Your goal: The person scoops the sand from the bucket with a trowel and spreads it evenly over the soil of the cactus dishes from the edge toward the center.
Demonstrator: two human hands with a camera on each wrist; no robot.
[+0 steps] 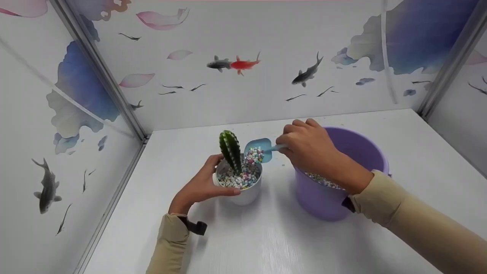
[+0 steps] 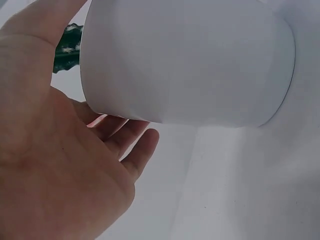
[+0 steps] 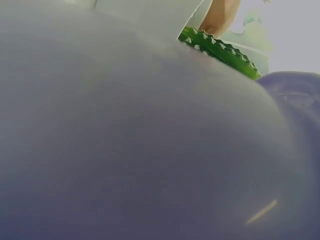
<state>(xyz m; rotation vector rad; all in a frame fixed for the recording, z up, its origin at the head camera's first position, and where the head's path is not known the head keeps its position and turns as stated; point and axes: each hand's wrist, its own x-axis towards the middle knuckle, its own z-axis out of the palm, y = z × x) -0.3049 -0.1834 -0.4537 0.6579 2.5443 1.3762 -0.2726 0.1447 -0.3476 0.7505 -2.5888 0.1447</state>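
Note:
A green cactus [image 1: 230, 150] stands in a white pot [image 1: 243, 197] among small multicoloured pebbles [image 1: 247, 180]. My left hand [image 1: 199, 186] grips the pot's left side, thumb along the front rim. The left wrist view shows that hand [image 2: 65, 155] against the smooth pot wall [image 2: 190, 60]. My right hand [image 1: 310, 146] holds a blue scoop [image 1: 268, 144] by its handle, over the pot's right rim. Coloured pebbles [image 1: 254, 154] lie in its tilted blade. In the right wrist view a purple bucket [image 3: 150, 150] hides the right hand and scoop; part of the cactus [image 3: 220, 50] shows.
The purple bucket [image 1: 323, 205] stands right of the pot, under my right forearm, with pebbles [image 1: 325, 182] inside. Both stand on a white table [image 1: 243, 243]. Behind it rises a wall panel [image 1: 243, 99] with painted fish; another panel [image 1: 23, 125] borders the left.

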